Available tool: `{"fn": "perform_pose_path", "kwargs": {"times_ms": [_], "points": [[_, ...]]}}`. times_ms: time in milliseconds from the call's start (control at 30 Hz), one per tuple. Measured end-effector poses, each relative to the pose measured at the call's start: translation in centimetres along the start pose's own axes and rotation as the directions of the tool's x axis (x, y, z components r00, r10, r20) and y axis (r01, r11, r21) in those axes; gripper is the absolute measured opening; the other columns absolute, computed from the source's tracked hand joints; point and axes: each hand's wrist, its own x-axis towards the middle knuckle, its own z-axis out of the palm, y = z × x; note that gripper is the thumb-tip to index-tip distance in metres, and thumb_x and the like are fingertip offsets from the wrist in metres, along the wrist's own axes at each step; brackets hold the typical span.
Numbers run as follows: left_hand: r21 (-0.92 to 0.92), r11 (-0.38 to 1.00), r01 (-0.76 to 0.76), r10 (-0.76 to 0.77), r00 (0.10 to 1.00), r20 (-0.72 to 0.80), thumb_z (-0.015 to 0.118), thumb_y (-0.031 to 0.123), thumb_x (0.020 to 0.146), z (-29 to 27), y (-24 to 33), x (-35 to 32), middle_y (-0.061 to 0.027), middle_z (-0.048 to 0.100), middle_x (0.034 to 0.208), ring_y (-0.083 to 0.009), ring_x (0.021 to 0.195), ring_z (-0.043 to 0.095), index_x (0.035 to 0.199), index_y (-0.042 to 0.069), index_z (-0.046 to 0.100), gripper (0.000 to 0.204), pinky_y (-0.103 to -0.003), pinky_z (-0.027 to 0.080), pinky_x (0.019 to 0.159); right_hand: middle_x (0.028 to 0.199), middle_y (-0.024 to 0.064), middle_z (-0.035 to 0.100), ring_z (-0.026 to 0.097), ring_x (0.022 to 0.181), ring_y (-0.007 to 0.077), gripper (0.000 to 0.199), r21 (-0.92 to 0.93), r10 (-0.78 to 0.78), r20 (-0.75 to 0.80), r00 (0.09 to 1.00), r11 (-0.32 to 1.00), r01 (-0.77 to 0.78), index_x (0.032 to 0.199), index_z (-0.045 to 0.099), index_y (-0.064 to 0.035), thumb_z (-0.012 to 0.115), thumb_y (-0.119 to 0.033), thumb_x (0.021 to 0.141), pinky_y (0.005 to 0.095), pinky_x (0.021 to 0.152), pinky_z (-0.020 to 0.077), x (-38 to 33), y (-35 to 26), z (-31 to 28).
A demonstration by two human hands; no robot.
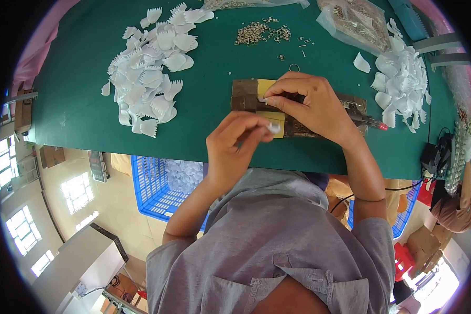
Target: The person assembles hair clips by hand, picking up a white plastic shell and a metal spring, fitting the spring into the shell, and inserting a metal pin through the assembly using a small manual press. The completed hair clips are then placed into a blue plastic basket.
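My left hand is closed in a pinch on a small white plastic piece, slightly blurred, just in front of the brown-taped board. Over that board, my right hand pinches thumb and forefinger together at a small whitish bit whose kind I cannot make out. Yellow patches cover part of the board near my fingertips. White toothed plastic pieces, like hair-claw halves, lie in a large pile on the left. A second pile of them sits on the right, with a single piece apart.
Small metal fittings are heaped beyond the board, near a metal ring. A clear bag stands at the back right. A red-tipped tool lies by the board's right end. Below the green table is a blue crate.
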Motion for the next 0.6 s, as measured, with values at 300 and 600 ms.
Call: {"fn": "perform_pose_path", "kwargs": {"times_ms": [300,600], "points": [[0.270,0.941,-0.203,0.266,0.938,-0.222,0.075,-0.010,0.091,2.3,-2.2,-0.2,-0.0117,0.068,0.099,-0.0204,0.085,0.074,0.103,-0.002,0.072,0.015,-0.027,0.059,0.070,0.093,0.0086,0.073,0.067,0.078,0.0163,0.015,0.006,-0.036,0.010,0.999,0.999,0.036,0.105,0.078,-0.0001,0.075,-0.009,0.094,0.0278,0.070,0.0521,-0.3,0.0,-0.2],[0.609,0.728,-0.314,0.448,0.891,-0.077,0.082,-0.003,0.078,0.0,-2.5,2.1,-0.0106,0.068,0.120,-0.0305,0.117,0.061,0.130,0.008,0.063,0.056,-0.041,0.051,0.095,0.094,0.0091,0.074,0.070,0.082,0.0186,0.014,-0.021,-0.052,-0.001,0.999,0.998,0.052,0.104,0.078,-0.0014,0.076,-0.006,0.092,0.0293,0.074,0.0540,-0.4,-0.2,-0.1]]}}
